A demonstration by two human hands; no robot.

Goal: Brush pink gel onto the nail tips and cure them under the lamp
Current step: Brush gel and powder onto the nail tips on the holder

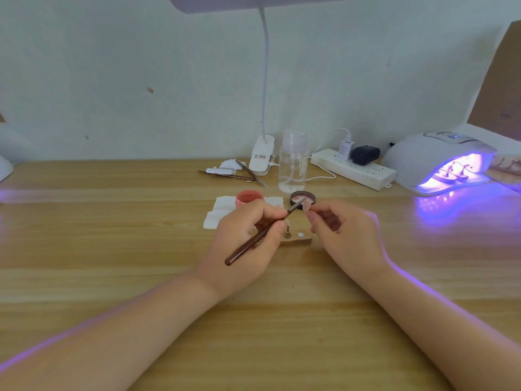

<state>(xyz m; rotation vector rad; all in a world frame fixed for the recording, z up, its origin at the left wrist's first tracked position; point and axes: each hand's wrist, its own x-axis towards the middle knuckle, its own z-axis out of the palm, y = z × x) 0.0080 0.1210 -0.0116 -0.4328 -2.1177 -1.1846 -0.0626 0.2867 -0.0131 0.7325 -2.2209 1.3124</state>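
From the head view, your left hand (248, 235) grips the brown-handled gel brush (259, 238) like a pen, fingers curled round the shaft, bristle end angled up and to the right. Your right hand (344, 230) pinches a small pink nail tip (306, 205) between thumb and fingertips, lifting it to meet the bristles, probably so that you can turn the tip under the brush rather than twist the brush itself. Both forearms lie low over the tabletop (112, 249), which looks like a way to steady the strokes.

Just behind your hands sit the open pink gel jar (249, 199) on a white wipe (222, 213) and its lid (303, 197), near enough for reloading the brush. Under your hands a wooden holder block (298, 240) carries a small stand (287, 232), apparently where tips wait.

At the far right the curing lamp (439, 162) glows violet, with other tips on stands (454, 172) inside, so curing seems to run while you coat this one.
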